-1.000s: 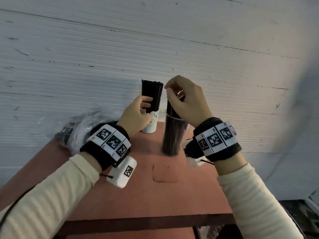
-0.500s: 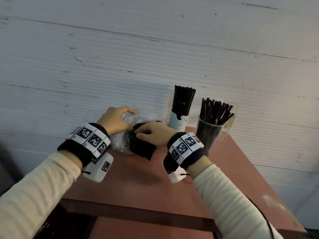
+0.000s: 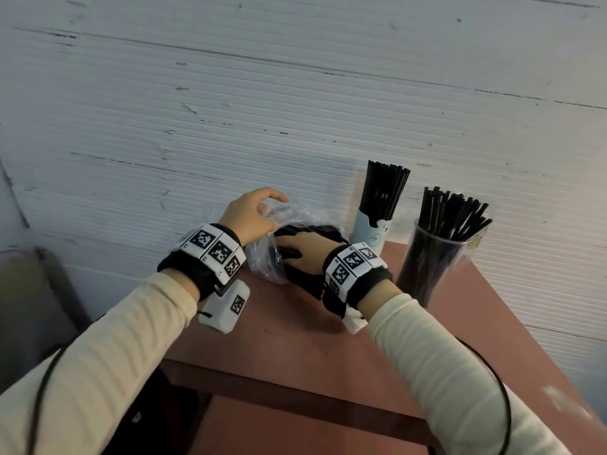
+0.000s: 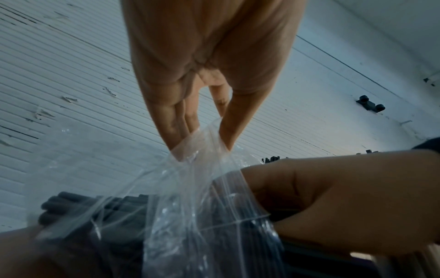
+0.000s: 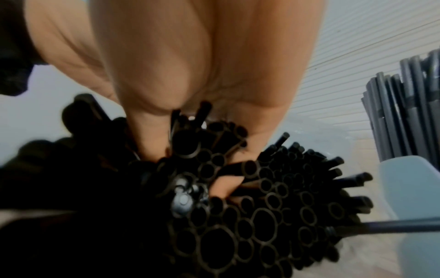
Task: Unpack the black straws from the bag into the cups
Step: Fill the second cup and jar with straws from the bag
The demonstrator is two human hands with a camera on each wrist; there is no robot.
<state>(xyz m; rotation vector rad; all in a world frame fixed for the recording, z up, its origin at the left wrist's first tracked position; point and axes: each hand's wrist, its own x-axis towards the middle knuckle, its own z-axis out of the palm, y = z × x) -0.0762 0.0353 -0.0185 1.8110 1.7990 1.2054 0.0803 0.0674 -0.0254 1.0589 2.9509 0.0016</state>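
A clear plastic bag (image 3: 262,261) of black straws (image 3: 315,233) lies at the back of the red-brown table (image 3: 295,349). My left hand (image 3: 253,213) pinches the bag's upper film (image 4: 202,143) between fingers and thumb. My right hand (image 3: 303,252) is pushed in among the straws (image 5: 262,188), fingers curled round a bunch of them. A pale blue paper cup (image 3: 372,236) stands to the right, full of upright straws. A clear cup (image 3: 433,264) further right also holds straws fanned out at the top.
A white ribbed wall (image 3: 295,110) runs close behind the table. The table's front edge (image 3: 295,392) and right edge are near. A dark grey object (image 3: 36,307) sits low at the left. Cables trail from both wrists.
Both hands left the two cups and came over to the bag on the left. The left hand now lifts the film, and the right hand has dug deeper into the straws.
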